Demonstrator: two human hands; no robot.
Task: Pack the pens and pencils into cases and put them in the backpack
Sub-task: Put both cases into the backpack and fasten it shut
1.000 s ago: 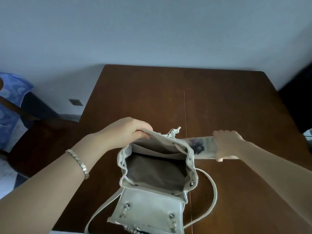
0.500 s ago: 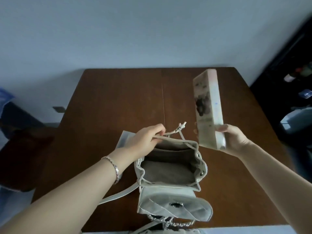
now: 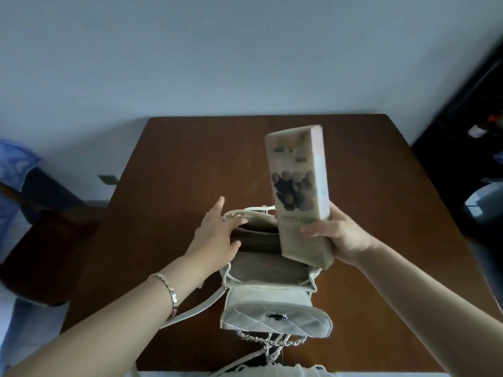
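Observation:
A small white backpack (image 3: 268,293) lies on the brown table (image 3: 168,170), its mouth wide open and its flap folded toward me. My left hand (image 3: 217,235) holds the far left rim of the opening, thumb hooked inside. My right hand (image 3: 336,235) grips the lower end of a long pale pencil case (image 3: 298,186) printed with dark round shapes. The case stands nearly upright, and its bottom corner dips into the right side of the backpack's mouth. The inside of the bag looks grey and bare.
The backpack's chain and straps (image 3: 272,342) trail toward the table's near edge. A dark chair (image 3: 46,240) stands left of the table, with blue fabric (image 3: 13,172) behind it. Dark furniture (image 3: 468,131) stands to the right.
My right hand lifted the pencil case off the table, stood it upright, and brought it left and down into the backpack's mouth. My left hand stayed on the rim.

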